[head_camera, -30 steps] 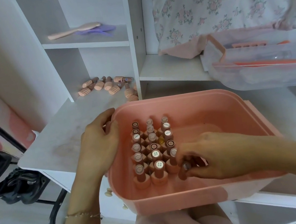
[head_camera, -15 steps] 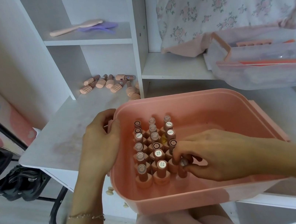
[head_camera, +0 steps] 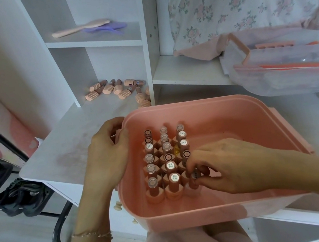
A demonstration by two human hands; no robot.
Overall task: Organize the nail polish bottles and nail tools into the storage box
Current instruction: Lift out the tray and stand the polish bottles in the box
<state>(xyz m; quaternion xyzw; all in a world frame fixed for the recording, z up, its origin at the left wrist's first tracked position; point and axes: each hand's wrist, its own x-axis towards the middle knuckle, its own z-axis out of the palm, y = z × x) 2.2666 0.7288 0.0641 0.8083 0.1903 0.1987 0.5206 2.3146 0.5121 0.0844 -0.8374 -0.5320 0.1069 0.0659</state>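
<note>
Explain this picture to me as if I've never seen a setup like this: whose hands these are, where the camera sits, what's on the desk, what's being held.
There is no machine here. A person wears one camera on the head, so you look down along their own arms. The left hand holds the left rim of a pink storage box, seemingly to steady it. The right hand reaches inside, and its grip is a pinch on one nail polish bottle at the near end of the third row. Upright bottles stand in three neat rows in the box. More loose bottles lie on their sides on the white desk farther back. A clear tray sits at the right, and a pink brush lies on a shelf above.
</note>
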